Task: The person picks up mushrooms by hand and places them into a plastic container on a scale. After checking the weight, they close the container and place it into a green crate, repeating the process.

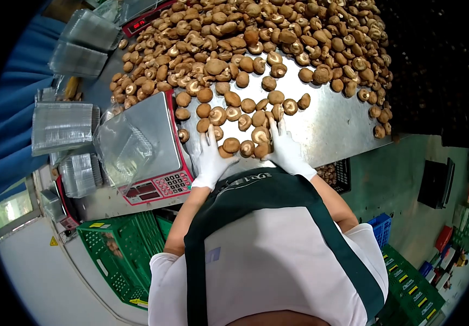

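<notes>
My left hand (211, 159), in a white glove, lies at the left edge of a loose group of brown shiitake mushrooms (232, 99) on the metal table. Its fingers are stretched forward and touch or nearly touch the closest caps. On the right of the same group rests my right hand (287, 150), also white-gloved, fingers extended beside the mushrooms. Several mushrooms lie between the two hands, some cap up, some with pale gills and stems showing. Neither hand is closed around a mushroom. A large heap of shiitake (299, 32) covers the far part of the table.
Left of my hands stands a red-edged scale (158, 117) with a clear plastic tray (128, 149) on it. Stacks of clear trays (63, 125) sit further left. Green crates (117, 255) are below the table's left edge; a black crate (343, 175) is by its right front.
</notes>
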Demonstrator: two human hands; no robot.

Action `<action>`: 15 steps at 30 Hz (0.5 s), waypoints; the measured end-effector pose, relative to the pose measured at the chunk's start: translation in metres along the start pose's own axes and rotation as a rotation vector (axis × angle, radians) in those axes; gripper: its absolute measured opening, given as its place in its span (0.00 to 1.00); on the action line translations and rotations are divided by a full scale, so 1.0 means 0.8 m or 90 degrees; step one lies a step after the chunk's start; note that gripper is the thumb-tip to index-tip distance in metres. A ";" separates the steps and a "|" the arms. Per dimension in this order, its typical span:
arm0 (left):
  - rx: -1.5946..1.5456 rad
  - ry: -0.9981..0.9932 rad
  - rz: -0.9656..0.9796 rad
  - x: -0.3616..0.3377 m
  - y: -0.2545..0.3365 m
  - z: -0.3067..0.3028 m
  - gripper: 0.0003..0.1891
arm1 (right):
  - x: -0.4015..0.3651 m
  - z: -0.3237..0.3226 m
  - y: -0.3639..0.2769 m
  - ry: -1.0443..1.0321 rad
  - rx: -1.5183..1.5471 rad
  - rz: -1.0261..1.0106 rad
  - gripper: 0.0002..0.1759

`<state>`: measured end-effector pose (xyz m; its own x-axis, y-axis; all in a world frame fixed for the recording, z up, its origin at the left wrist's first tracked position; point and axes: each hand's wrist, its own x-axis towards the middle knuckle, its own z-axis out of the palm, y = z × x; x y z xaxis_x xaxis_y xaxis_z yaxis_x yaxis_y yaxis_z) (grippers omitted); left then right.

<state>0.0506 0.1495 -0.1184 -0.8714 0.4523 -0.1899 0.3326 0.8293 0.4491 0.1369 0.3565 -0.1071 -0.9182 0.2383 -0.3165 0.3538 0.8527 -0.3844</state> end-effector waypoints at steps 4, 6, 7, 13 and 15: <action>-0.174 0.023 0.040 0.047 0.001 0.005 0.62 | 0.041 0.009 0.005 0.044 0.070 -0.014 0.65; -0.165 -0.014 0.050 0.067 0.006 0.000 0.62 | 0.058 0.010 0.012 0.089 0.096 -0.056 0.63; -0.166 -0.003 0.074 0.078 0.005 0.002 0.63 | 0.068 0.007 0.012 0.075 0.152 -0.073 0.62; -0.129 -0.031 0.116 0.116 0.008 0.002 0.60 | 0.126 -0.003 0.006 0.080 0.253 -0.201 0.58; -0.170 -0.036 0.091 0.118 0.008 0.001 0.59 | 0.134 -0.009 0.001 0.069 0.217 -0.209 0.58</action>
<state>-0.0293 0.1977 -0.1344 -0.7989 0.5816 -0.1532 0.3370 0.6438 0.6870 0.0376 0.3857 -0.1349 -0.9980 0.0447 -0.0452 0.0635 0.6948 -0.7164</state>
